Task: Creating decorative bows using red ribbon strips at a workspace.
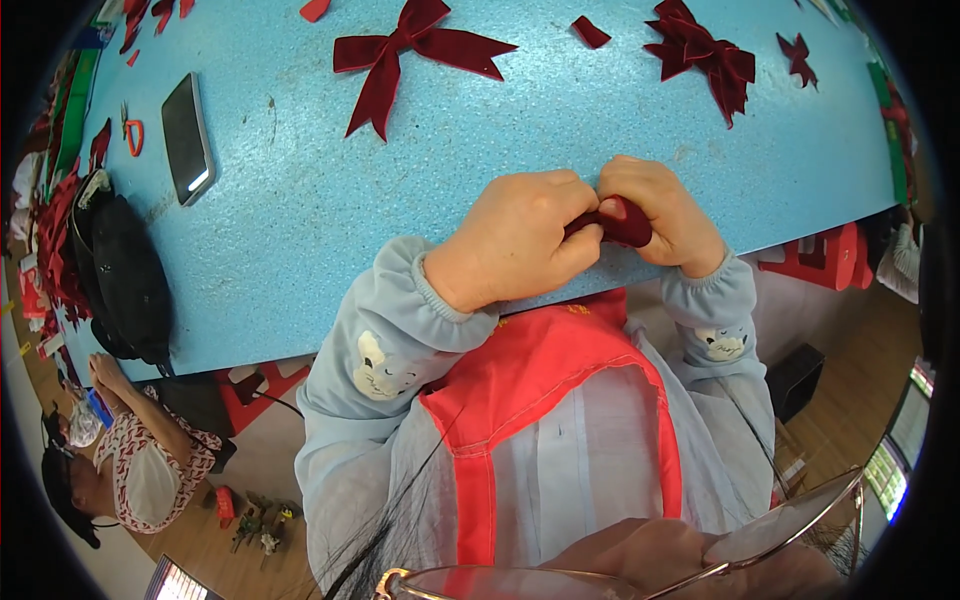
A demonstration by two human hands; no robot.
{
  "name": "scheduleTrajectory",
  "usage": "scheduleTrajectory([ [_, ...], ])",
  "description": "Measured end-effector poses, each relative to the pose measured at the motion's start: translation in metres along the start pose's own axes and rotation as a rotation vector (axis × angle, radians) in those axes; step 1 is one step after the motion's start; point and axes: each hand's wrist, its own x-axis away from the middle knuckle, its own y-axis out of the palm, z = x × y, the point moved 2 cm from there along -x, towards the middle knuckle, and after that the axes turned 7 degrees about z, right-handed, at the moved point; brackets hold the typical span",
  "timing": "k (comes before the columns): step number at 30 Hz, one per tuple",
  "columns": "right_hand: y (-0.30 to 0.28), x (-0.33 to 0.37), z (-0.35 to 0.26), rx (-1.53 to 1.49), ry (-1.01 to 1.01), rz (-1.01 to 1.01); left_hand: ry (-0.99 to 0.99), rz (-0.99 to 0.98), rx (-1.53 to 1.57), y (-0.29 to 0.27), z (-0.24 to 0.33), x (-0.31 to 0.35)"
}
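Note:
Both my hands meet near the front edge of the blue table (pixel 300 260), closed on one short piece of dark red velvet ribbon (pixel 628 222). My left hand (pixel 522 232) grips its left end with bent fingers. My right hand (pixel 662 212) pinches the other side, the thumb pressed on a curved part of the ribbon. Much of the ribbon is hidden inside the fingers. Beyond my hands lie a large dark red velvet bow (pixel 405 50) with long tails, a layered bow (pixel 703 58) and a small bow (pixel 797 58).
A phone (pixel 187 140) and orange-handled scissors (pixel 133 132) lie at the left, by a black bag (pixel 122 270) and a heap of red ribbon (pixel 62 245). A ribbon scrap (pixel 590 33) lies at the far side. Another person (pixel 150 450) sits at the lower left.

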Motion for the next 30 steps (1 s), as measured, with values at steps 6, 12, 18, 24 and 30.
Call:
scheduleTrajectory([
  [6, -0.002, -0.001, -0.002, -0.080, 0.029, -0.037, -0.026, -0.018, 0.088, -0.008, 0.001, -0.004],
  [12, 0.007, 0.004, -0.005, 0.141, -0.092, 0.229, -0.079, 0.045, 0.159, -0.008, 0.000, -0.008],
  [18, 0.002, 0.002, -0.001, -0.050, -0.074, 0.174, 0.047, 0.103, 0.164, -0.004, 0.004, -0.003],
  [24, 0.009, 0.000, -0.010, 0.321, -0.220, 0.288, 0.151, 0.077, 0.042, -0.005, -0.001, -0.005],
  [30, 0.009, 0.002, -0.009, 0.169, -0.048, 0.508, 0.119, 0.228, 0.104, 0.000, 0.008, -0.006],
])
